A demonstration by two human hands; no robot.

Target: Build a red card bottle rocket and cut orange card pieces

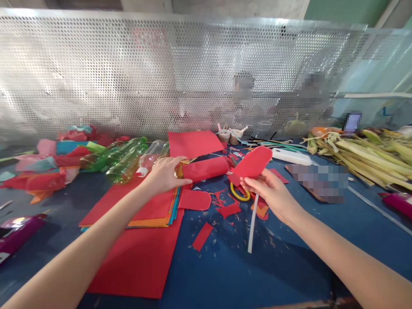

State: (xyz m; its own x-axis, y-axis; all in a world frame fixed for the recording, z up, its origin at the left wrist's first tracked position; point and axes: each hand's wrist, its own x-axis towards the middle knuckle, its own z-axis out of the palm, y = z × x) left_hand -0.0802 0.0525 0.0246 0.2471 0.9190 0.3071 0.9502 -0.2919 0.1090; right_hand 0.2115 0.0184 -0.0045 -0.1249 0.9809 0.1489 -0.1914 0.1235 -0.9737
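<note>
My left hand (167, 175) reaches forward and is partly curled, its thumb and fingers set around the near end of a red roll (206, 169), which lies on its side with a shiny, yellowish end showing by my palm. My right hand (269, 191) is closed in a pinch on the lower end of a red paper piece (252, 162) — rounded at the top, tilted up and to the right, raised in front of me. A white strip (252, 227) runs down from just below those fingers (I cannot tell whether I hold it or it lies on the table).

Beneath the raised piece show the yellow handles (245, 198) of what look like scissors, among red scraps (229, 209). A second round-ended piece (195, 200) lies flat between my hands, and a small red rectangle (202, 236) rests nearer to me on the blue table (219, 279).

Under my left forearm sits a stack of coloured sheets (138, 210), red on top, overlapping a larger red sheet (138, 257). Beyond it are clear green bottles (127, 167); crumpled paper (53, 165) lies further left. To the right I see a long white object (291, 156) and a heap of dry husks (363, 152) — all before a perforated metal panel (112, 77).
</note>
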